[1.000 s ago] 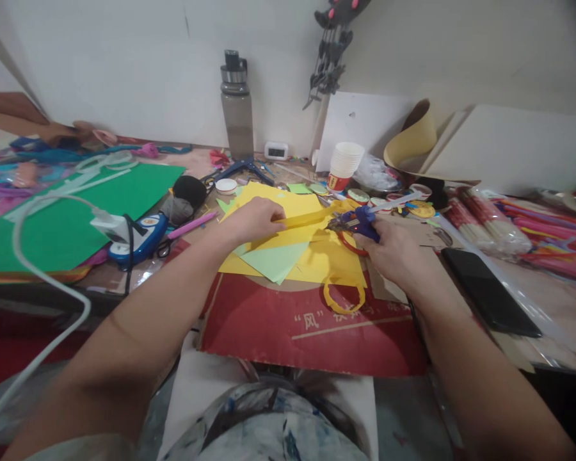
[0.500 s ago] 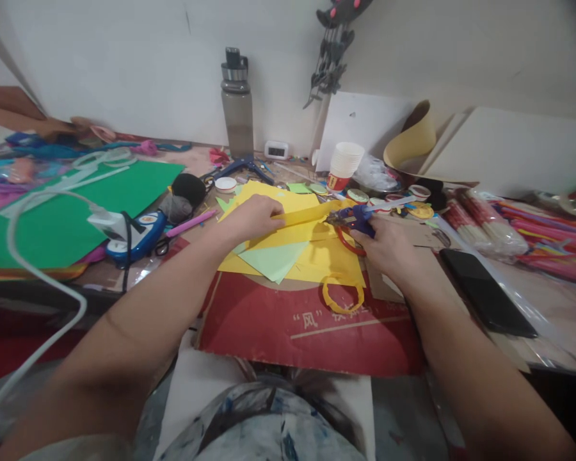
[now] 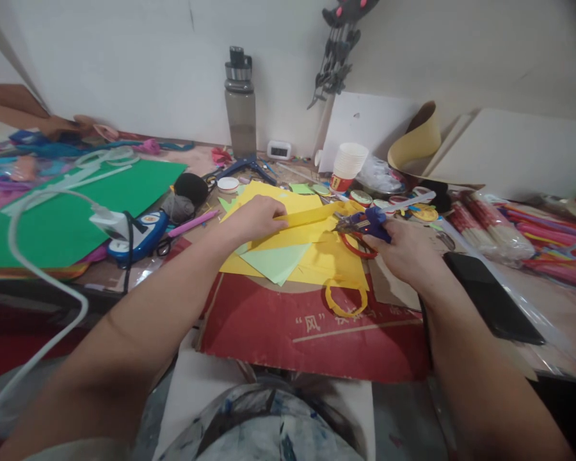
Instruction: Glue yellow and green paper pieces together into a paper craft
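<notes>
My left hand [image 3: 262,218] is closed on one end of a folded yellow paper strip [image 3: 310,216], which stretches rightward above the yellow sheets [image 3: 292,192]. In my right hand [image 3: 400,240] is a blue hot glue gun [image 3: 372,222], its nozzle pointing left beside the strip's far end. A translucent glue stick [image 3: 410,202] sticks out of the gun's back. Red-handled scissors [image 3: 360,248] lie partly hidden under the gun. Light green paper [image 3: 276,261] rests on the yellow sheets. Nearer to me, a yellow paper ring [image 3: 346,312] sits over the red board's [image 3: 269,333] upper part.
At the back stand a grey water bottle [image 3: 241,115], a small clock [image 3: 279,150] and stacked paper cups [image 3: 349,163]. To the left are green sheets [image 3: 100,211] and a blue power strip [image 3: 139,240]. On the right lie a black phone [image 3: 492,298] and pink pipe cleaners [image 3: 552,234].
My right hand and the glue gun have shifted slightly right, so the nozzle is farther along toward the strip's right end. My left hand keeps its hold on the strip.
</notes>
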Available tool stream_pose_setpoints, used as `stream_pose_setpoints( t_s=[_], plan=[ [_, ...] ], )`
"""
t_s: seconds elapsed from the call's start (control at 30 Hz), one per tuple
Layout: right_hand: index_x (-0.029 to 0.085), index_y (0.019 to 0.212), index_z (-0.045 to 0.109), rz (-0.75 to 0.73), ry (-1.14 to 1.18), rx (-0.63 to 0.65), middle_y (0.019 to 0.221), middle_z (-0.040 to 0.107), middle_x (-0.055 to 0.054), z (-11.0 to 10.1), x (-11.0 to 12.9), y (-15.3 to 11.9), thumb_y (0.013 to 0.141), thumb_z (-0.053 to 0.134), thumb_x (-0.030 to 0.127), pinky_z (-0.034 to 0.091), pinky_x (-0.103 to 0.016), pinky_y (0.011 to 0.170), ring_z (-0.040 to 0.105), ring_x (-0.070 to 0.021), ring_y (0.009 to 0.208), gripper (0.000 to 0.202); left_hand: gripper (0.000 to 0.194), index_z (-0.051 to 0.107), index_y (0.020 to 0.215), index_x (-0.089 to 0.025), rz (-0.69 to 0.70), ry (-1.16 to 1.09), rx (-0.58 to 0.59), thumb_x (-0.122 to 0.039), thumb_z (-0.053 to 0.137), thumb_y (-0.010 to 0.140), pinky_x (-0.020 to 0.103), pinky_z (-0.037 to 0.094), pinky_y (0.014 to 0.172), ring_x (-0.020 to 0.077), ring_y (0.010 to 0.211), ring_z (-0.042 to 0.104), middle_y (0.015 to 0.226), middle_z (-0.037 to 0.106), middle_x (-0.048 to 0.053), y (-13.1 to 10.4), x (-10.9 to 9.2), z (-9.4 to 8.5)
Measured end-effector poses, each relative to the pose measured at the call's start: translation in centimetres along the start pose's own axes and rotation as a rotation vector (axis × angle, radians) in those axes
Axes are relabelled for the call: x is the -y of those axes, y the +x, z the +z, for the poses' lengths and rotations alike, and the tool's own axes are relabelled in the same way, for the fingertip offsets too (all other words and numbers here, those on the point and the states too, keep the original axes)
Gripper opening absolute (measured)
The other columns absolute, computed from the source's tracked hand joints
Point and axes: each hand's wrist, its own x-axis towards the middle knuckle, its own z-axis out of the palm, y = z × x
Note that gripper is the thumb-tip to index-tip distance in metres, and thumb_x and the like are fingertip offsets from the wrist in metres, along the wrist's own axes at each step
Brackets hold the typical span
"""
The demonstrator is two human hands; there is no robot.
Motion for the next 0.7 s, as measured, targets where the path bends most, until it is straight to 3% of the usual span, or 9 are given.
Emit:
stream_pose_setpoints(
  t_s=[0.27,0.47,0.7],
  plan=[
    [0.015,0.103,0.066,0.012,0.057,0.002,0.098,0.071,-0.016,2.0,1.4,1.3,0.092,0.051,0.037,0.044,-0.035,0.071,0.066,-0.0299,0.088,0.029,0.023,0.074,0.084,-0.017,-0.012,0.027,-0.024,-0.031,0.057,0.082,0.027,0.038,0.066,0.0165,0.075,0.06,0.084,0.074,0.005,0.1,0.2,0.0],
    [0.013,0.112,0.064,0.018,0.108,0.006,0.104,0.071,-0.018,2.3,1.7,1.9,0.092,0.051,0.035,0.045,-0.036,0.077,0.066,-0.0313,0.095,0.032,0.023,0.075,0.083,-0.017,-0.005,0.027,-0.036,-0.031,0.057,0.082,0.027,0.039,0.067,0.0169,0.074,0.061,0.081,0.073,0.005,0.1,0.4,0.1],
    [0.017,0.098,0.066,-0.014,0.057,-0.021,0.095,0.072,-0.016,1.5,1.0,0.9,0.092,0.05,0.037,0.044,-0.034,0.069,0.065,-0.0288,0.085,0.026,0.021,0.074,0.084,-0.017,-0.017,0.039,-0.015,-0.03,0.057,0.082,0.027,0.039,0.067,0.0167,0.075,0.06,0.083,0.074,0.005,0.2,0.3,-0.1]
  ],
)
